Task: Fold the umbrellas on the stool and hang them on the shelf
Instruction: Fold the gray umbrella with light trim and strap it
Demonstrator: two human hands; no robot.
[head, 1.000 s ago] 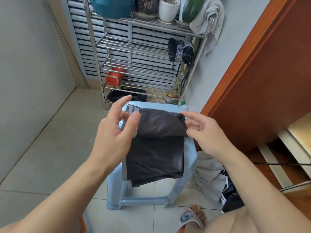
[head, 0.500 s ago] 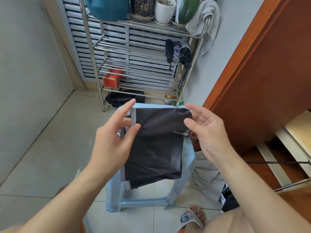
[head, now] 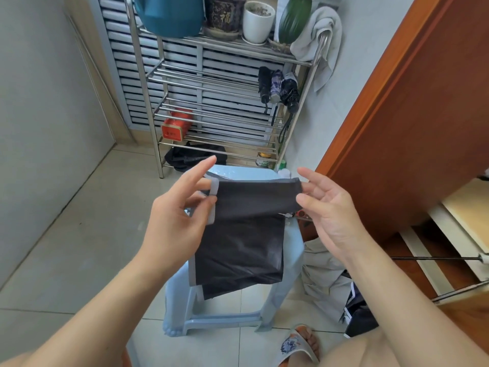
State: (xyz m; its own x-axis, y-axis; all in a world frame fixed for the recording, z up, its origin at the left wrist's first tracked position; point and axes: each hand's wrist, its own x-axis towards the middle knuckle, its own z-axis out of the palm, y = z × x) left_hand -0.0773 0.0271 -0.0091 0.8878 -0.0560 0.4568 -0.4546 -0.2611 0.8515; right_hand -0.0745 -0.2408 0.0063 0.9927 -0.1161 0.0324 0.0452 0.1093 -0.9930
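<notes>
Black fabric umbrella canopy [head: 243, 229] is being pinched loosely by both hands, left hand [head: 180, 221] and right hand [head: 328, 207], fingers mostly spread; it is likely risking slipping and unrolling onto the pale blue plastic stool [head: 291, 250].

Light blue plastic stool [head: 292, 250] on the tiled floor [head: 66, 234]. Metal shelf [head: 148, 107] behind it holds pots [head: 258, 22] up top, a red tin [head: 176, 125] lower down.

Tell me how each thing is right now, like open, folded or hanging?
black umbrella: canopy being rolled, held above the stool, not yet bundled
left hand: pinching the canopy's left edge
right hand: holding the canopy's right end
three folded umbrellas: closed, hanging on the shelf
light blue stool: upright
towel: draped over the shelf's corner
</notes>
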